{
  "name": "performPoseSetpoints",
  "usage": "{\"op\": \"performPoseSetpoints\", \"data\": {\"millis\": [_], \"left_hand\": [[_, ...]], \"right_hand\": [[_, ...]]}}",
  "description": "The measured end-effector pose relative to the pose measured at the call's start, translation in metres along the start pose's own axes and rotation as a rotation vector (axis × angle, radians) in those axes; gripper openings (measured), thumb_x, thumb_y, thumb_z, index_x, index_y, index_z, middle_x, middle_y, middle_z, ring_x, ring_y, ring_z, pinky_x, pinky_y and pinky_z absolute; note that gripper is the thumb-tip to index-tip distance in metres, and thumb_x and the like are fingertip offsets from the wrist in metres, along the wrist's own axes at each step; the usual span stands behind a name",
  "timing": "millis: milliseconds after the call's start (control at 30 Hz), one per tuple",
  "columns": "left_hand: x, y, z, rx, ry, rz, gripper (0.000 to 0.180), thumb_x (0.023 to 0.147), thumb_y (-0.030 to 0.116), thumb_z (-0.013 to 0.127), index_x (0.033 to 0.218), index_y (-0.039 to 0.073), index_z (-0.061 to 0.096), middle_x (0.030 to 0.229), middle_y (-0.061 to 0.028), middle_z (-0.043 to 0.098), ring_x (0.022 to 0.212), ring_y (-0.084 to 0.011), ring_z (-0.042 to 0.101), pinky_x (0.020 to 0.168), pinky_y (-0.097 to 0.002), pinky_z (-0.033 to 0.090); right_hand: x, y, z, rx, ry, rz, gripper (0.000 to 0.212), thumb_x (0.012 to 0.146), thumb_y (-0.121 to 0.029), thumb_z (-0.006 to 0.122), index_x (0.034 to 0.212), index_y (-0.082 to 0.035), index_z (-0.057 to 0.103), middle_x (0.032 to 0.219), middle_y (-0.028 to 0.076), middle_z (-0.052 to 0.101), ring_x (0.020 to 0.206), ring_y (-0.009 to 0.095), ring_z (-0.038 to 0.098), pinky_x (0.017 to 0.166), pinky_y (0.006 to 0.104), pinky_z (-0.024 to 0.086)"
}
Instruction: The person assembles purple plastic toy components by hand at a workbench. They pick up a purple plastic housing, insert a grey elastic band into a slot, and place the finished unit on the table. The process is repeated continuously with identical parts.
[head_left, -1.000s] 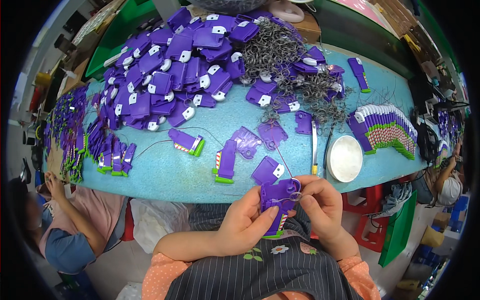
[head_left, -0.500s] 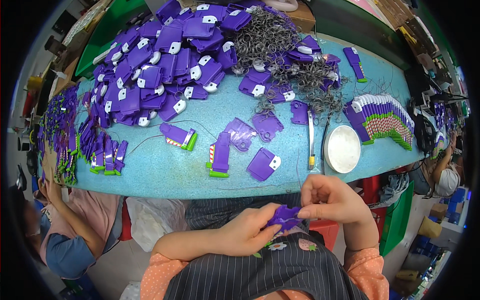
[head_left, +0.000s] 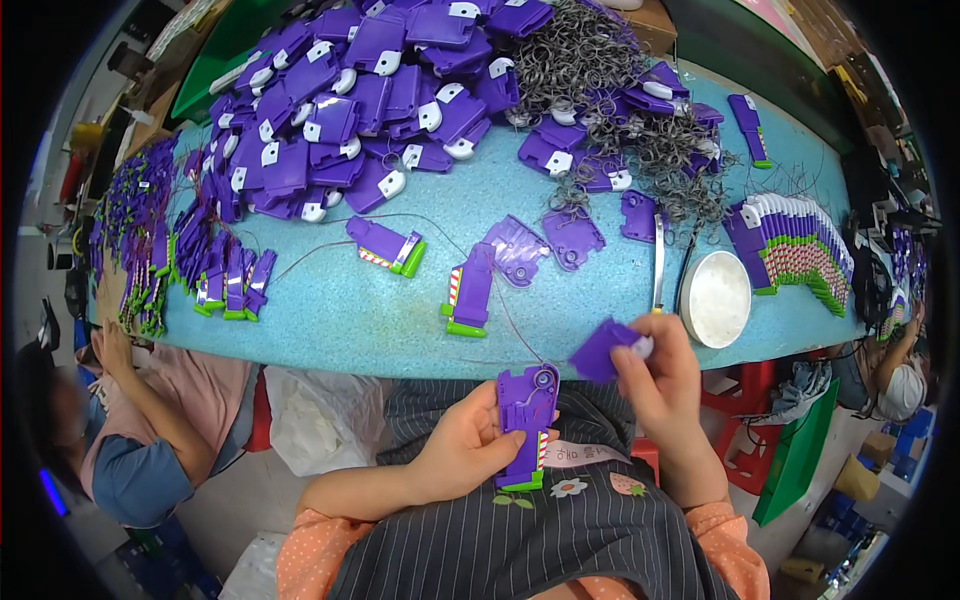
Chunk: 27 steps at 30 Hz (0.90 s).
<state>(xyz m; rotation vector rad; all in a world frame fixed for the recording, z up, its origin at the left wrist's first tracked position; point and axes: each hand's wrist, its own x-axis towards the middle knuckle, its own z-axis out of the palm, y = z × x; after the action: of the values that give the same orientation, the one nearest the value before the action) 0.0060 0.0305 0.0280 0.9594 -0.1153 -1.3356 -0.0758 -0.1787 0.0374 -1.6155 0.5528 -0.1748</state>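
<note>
My left hand (head_left: 470, 450) holds a purple plastic toy part (head_left: 526, 420) with a green end and a striped edge, over my lap. A thin wire runs from it up onto the blue table (head_left: 330, 315). My right hand (head_left: 660, 380) pinches a purple cover piece (head_left: 604, 350) with a white knob, just off the table's near edge. On the table in front lie two assembled purple pieces with green ends (head_left: 385, 245) (head_left: 470, 290) and loose purple covers (head_left: 545, 243).
A big heap of purple covers (head_left: 370, 90) and a tangle of metal springs (head_left: 590, 60) fill the far side. A white round dish (head_left: 715, 297) and tweezers (head_left: 658, 260) sit right, beside stacked finished pieces (head_left: 795, 250). Another person (head_left: 130, 420) works at the left.
My hands have split apart: the left now holds the long purple part alone, lower over my lap, while the right has lifted a cover piece to the right.
</note>
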Motion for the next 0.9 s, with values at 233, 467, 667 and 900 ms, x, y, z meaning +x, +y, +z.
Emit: {"op": "performPoseSetpoints", "data": {"millis": [233, 467, 667, 900], "left_hand": [[0.005, 0.0, 0.014, 0.104, -0.035, -0.032, 0.049, 0.084, -0.01, 0.044, 0.13, -0.001, 0.031, 0.115, -0.011, 0.053, 0.106, -0.0152, 0.054, 0.086, -0.0291, 0.046], [0.004, 0.001, 0.014, 0.163, -0.018, -0.05, 0.046, 0.085, -0.007, 0.047, 0.128, -0.001, 0.031, 0.112, -0.0115, 0.053, 0.103, -0.0149, 0.056, 0.084, -0.0286, 0.048], [0.008, 0.007, 0.008, 0.397, -0.013, -0.004, 0.035, 0.092, 0.007, 0.048, 0.124, -0.002, 0.038, 0.104, -0.01, 0.059, 0.092, -0.0132, 0.06, 0.078, -0.0262, 0.049], [0.01, 0.015, 0.014, 0.658, 0.006, 0.342, 0.023, 0.094, 0.014, 0.047, 0.11, -0.002, 0.044, 0.074, -0.0138, 0.061, 0.062, -0.0247, 0.063, 0.054, -0.0322, 0.047]], "right_hand": [[-0.012, -0.003, 0.006, 0.199, -0.347, 0.047, 0.027, 0.081, 0.003, 0.06, 0.108, 0.002, 0.058, 0.111, 0.013, 0.053, 0.058, 0.005, 0.054, 0.049, 0.0179, 0.042], [-0.01, 0.004, 0.018, 0.187, -0.349, 0.106, 0.027, 0.081, 0.001, 0.063, 0.107, 0.002, 0.06, 0.11, 0.012, 0.055, 0.059, 0.004, 0.054, 0.047, 0.0168, 0.04], [-0.008, 0.002, 0.018, 0.007, -0.295, -0.078, 0.029, 0.079, 0.002, 0.065, 0.107, 0.002, 0.058, 0.107, 0.011, 0.055, 0.061, 0.004, 0.053, 0.05, 0.0167, 0.041], [-0.012, 0.003, 0.022, 0.788, -0.218, 0.357, 0.023, 0.078, 0.002, 0.066, 0.095, -0.004, 0.052, 0.095, 0.004, 0.053, 0.08, 0.008, 0.052, 0.067, 0.023, 0.044]]}}
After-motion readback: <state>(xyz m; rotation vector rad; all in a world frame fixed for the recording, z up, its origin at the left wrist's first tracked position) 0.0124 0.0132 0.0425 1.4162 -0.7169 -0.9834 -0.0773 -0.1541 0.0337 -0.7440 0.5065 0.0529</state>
